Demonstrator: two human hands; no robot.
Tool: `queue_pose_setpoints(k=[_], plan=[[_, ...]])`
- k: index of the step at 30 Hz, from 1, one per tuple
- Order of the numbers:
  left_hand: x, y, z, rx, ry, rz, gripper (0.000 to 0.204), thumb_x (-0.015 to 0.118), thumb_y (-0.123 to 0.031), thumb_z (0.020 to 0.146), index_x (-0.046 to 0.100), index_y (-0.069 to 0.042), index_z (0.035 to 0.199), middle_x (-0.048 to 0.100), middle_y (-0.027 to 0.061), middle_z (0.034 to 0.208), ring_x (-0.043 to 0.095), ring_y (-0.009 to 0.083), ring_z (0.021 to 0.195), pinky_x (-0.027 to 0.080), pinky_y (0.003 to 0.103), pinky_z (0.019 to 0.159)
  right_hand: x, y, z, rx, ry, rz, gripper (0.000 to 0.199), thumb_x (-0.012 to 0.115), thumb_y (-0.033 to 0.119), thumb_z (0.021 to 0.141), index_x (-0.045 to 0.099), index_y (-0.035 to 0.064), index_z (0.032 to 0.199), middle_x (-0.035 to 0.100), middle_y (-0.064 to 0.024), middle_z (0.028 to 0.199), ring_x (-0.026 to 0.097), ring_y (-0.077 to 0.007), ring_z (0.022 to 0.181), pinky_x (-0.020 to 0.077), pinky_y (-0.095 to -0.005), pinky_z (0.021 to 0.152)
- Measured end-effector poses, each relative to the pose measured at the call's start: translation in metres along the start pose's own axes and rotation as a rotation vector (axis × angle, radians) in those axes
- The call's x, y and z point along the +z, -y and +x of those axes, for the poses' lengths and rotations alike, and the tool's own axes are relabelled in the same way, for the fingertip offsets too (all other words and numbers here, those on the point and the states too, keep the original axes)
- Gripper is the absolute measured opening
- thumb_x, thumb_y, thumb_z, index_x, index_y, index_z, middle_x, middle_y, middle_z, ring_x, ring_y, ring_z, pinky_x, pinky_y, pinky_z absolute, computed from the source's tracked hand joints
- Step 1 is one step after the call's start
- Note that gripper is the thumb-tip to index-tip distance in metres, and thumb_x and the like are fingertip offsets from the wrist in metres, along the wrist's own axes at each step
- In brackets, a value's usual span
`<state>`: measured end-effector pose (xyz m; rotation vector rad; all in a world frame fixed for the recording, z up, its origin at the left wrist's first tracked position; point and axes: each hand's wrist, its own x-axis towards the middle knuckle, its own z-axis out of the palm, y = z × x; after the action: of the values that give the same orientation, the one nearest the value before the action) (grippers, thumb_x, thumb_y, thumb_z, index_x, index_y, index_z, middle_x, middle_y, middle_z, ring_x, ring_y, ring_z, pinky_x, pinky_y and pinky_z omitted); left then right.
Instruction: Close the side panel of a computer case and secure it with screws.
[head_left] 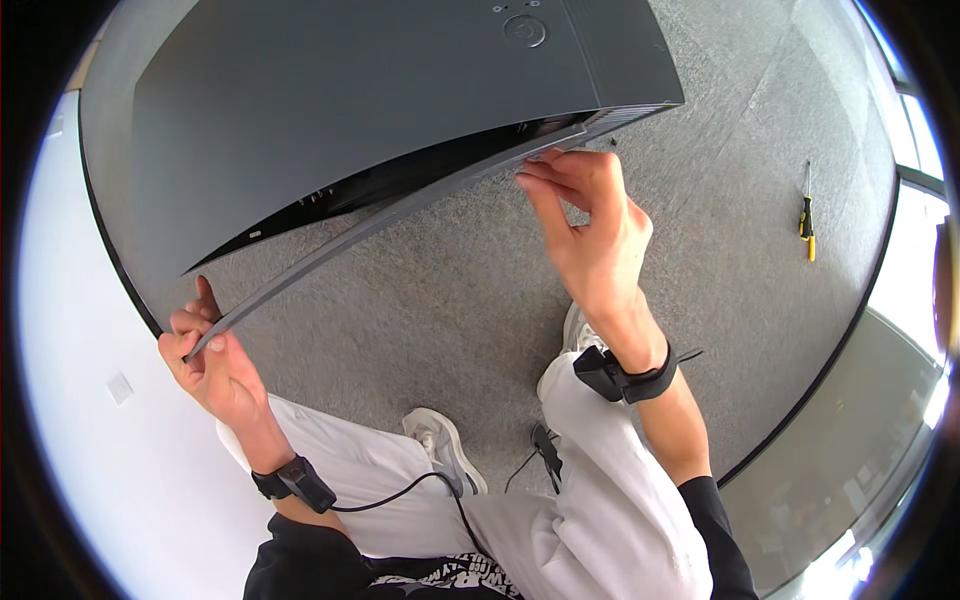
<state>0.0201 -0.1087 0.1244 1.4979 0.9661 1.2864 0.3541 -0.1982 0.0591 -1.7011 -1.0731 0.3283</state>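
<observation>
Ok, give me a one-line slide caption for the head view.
Both hands peel a thin grey strip off a dark panel: left hand grips one end, right hand pinches the other; screwdriver on carpet.

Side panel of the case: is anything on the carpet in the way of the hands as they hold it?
Nothing visible. The left hand and right hand already grip the side panel; the only loose thing, a screwdriver, lies on the carpet far right.

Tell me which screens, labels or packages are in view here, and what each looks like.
Large flat screen: lying back-up on the grey carpet, dark grey rectangle, round emblem near its top edge.
Small white label: on the screen's lower edge, too small to make out.
No packages or signs.
</observation>
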Motion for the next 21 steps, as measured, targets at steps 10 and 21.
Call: queue_pose_setpoints(k=[10, 21], plan=[[0.006, -0.003, 0.004, 0.043, -0.072, 0.19, 0.022, 0.063, 0.003, 0.09, 0.049, -0.012, 0.098, 0.044, 0.0007, 0.083, 0.047, 0.014, 0.089, 0.028, 0.053, 0.115, -0.01, 0.013, 0.006, -0.103, 0.057, -0.249, 0.014, 0.071, 0.009, 0.086, 0.063, 0.0039, 0.097, 0.06, -0.0092, 0.073, 0.063, -0.0269, 0.058, 0.0505, -0.0356, 0.05], [0.005, -0.002, 0.009, 0.077, -0.148, 0.297, 0.015, 0.056, 0.004, 0.095, 0.051, -0.004, 0.107, 0.053, 0.0073, 0.107, 0.053, 0.0132, 0.096, 0.045, 0.028, 0.09, -0.016, 0.012, 0.009, -0.194, -0.015, -0.178, 0.027, 0.077, 0.011, 0.081, 0.059, 0.0023, 0.099, 0.06, -0.0104, 0.083, 0.063, -0.0286, 0.068, 0.051, -0.0369, 0.057]])
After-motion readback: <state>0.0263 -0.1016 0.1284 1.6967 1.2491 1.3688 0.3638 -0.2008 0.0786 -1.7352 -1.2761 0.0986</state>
